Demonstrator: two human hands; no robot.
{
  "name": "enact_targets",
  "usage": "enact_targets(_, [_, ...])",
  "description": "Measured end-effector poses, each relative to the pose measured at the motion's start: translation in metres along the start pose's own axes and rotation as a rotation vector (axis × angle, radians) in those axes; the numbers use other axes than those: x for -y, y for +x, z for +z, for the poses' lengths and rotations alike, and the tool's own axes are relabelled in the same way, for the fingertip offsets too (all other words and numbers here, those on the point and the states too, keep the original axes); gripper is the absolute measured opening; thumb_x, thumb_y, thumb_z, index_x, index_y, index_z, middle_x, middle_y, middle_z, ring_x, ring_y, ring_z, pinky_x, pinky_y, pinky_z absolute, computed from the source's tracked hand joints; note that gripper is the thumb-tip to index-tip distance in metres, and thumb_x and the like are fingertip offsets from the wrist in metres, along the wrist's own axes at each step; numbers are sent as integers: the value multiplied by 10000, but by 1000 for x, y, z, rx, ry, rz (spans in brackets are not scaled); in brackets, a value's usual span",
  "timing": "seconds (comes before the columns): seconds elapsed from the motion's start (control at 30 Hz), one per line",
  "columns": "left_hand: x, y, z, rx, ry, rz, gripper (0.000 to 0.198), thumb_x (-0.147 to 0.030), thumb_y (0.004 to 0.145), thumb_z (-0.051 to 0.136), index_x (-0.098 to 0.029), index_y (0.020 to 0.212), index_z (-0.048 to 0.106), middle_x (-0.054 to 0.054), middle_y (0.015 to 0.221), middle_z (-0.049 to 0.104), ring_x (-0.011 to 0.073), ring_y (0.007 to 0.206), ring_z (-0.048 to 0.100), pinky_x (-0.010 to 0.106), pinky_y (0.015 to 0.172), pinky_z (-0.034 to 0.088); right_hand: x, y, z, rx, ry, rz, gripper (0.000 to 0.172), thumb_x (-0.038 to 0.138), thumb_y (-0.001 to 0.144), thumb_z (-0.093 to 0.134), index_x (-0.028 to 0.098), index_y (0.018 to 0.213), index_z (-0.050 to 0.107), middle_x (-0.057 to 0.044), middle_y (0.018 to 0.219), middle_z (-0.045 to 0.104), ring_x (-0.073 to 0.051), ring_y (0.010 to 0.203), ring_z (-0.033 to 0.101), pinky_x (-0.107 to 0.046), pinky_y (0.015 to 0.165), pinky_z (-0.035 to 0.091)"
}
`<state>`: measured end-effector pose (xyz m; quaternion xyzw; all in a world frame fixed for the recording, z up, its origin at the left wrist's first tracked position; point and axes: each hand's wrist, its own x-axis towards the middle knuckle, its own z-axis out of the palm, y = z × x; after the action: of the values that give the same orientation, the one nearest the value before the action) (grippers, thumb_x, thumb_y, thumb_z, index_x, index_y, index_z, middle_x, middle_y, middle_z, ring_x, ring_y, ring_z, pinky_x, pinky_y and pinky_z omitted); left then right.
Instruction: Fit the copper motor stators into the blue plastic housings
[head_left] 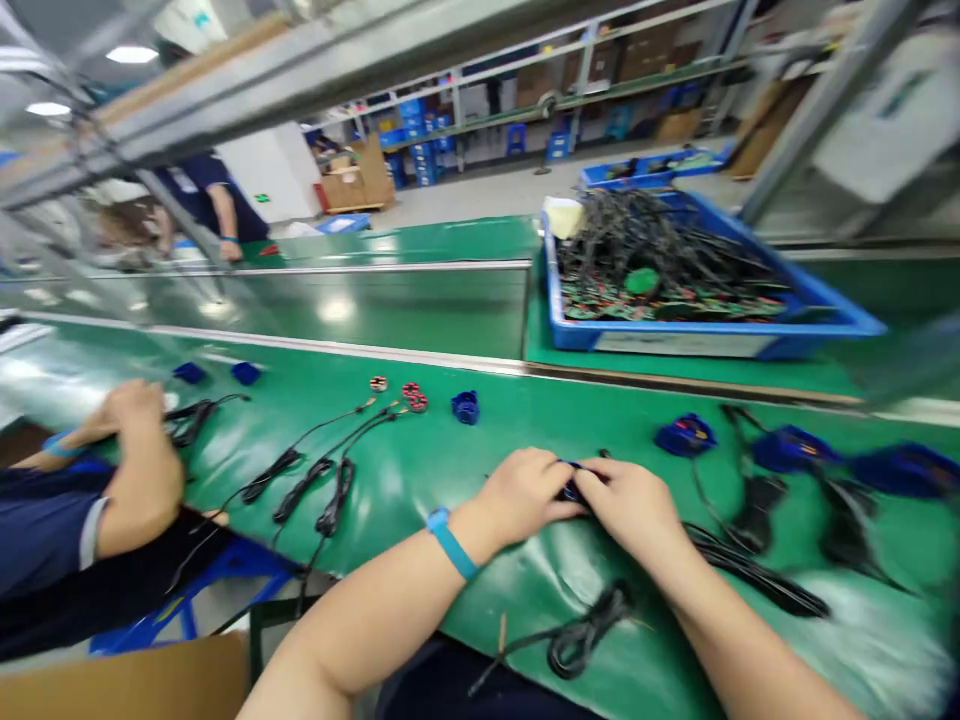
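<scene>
My left hand [529, 490], with a blue wristband on its wrist, and my right hand [630, 500] meet over the green bench. Between their fingers is a small dark blue plastic housing [571, 487], mostly covered by the thumbs and fingers. A coiled black cable [589, 630] lies on the mat below my hands. Beyond my left hand stands a loose blue housing [465, 407]. To its left sit several small round red-and-copper parts [411, 390] with bundled black cables [341, 495]. Right of my hands are blue housings [686, 435] with cables, and a long black cable bundle [757, 570].
A blue tray [705, 340] heaped with black cables stands behind the bench's raised edge. At left a co-worker's hands [135, 405] are over the bench, near two blue housings [245, 373]. A clear plastic bag [862, 640] lies front right; a cardboard box [127, 675] is lower left.
</scene>
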<state>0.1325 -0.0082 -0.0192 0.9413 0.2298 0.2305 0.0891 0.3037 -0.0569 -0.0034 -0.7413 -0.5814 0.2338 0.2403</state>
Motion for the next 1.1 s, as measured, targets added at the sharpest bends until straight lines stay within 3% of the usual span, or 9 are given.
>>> enact_targets(0.13, [4, 6, 1, -48, -90, -67, 326, -431, 908, 647, -137, 1047, 633, 107, 977, 672, 244, 958, 637, 403, 868, 562, 14, 3, -6, -25, 92, 45, 304, 274, 849, 500, 205, 879, 795, -66, 924, 763, -232, 873, 681, -321, 785, 487])
enact_targets(0.23, [10, 5, 1, -116, -107, -50, 363, -389, 902, 668, -149, 1166, 599, 132, 1113, 678, 256, 1058, 645, 432, 941, 567, 11, -4, -5, -86, 144, -16, 343, 327, 920, 511, 161, 1100, 752, -96, 926, 734, -236, 889, 662, -359, 862, 502])
enact_targets(0.33, [14, -2, -1, -167, -83, -15, 380, -370, 912, 661, -147, 1206, 570, 141, 1140, 685, 265, 1082, 657, 449, 960, 573, 6, -20, -6, -159, 119, -177, 466, 417, 932, 585, 138, 1301, 634, -137, 1079, 675, -258, 998, 621, -414, 953, 505])
enact_targets(0.47, [16, -9, -2, -156, -12, 36, 391, -304, 919, 651, -144, 1261, 553, 152, 1187, 682, 281, 1104, 660, 474, 975, 574, 8, -33, -12, -167, -22, -400, 380, 368, 926, 631, 162, 1245, 653, -151, 1244, 584, -285, 1159, 529, -447, 1034, 482])
enact_targets(0.7, [6, -1, -2, -18, 1, -43, 465, -279, 866, 719, -118, 1269, 553, 147, 1209, 661, 292, 1124, 620, 472, 984, 551, 18, -28, -12, -51, -392, -358, 490, 406, 953, 592, 105, 1339, 602, -190, 1269, 591, -338, 1110, 526, -481, 917, 512])
enact_targets(0.9, [4, 0, -14, 24, 9, -103, 716, -480, 865, 701, -143, 1435, 427, 137, 1343, 600, 280, 1197, 565, 439, 982, 507, -17, -9, -16, -150, -562, -307, 375, 295, 988, 474, 173, 1280, 675, -154, 1208, 662, -309, 1053, 579, -431, 833, 499])
enact_targets(0.97, [10, -8, -25, -69, 37, -153, 474, -445, 902, 667, -165, 1271, 564, 99, 1217, 667, 246, 1118, 604, 416, 960, 486, -35, 0, -22, -214, -573, -246, 378, 296, 985, 456, 169, 1239, 706, -158, 1178, 678, -299, 1008, 600, -426, 823, 508])
enact_targets(1.03, [21, -19, -42, -224, 114, -241, 171, -343, 959, 590, -181, 978, 638, 54, 999, 708, 211, 973, 630, 404, 911, 460, -52, 7, -31, -262, -567, -159, 387, 295, 975, 447, 169, 1214, 723, -161, 1172, 684, -308, 992, 616, -443, 806, 518])
enact_targets(1.1, [37, -35, -62, -350, 202, -322, 187, -271, 975, 535, -183, 828, 608, 36, 855, 690, 194, 877, 622, 401, 890, 436, -66, 13, -41, -274, -544, -49, 397, 295, 964, 439, 183, 1210, 729, -160, 1196, 681, -339, 1016, 622, -478, 782, 517])
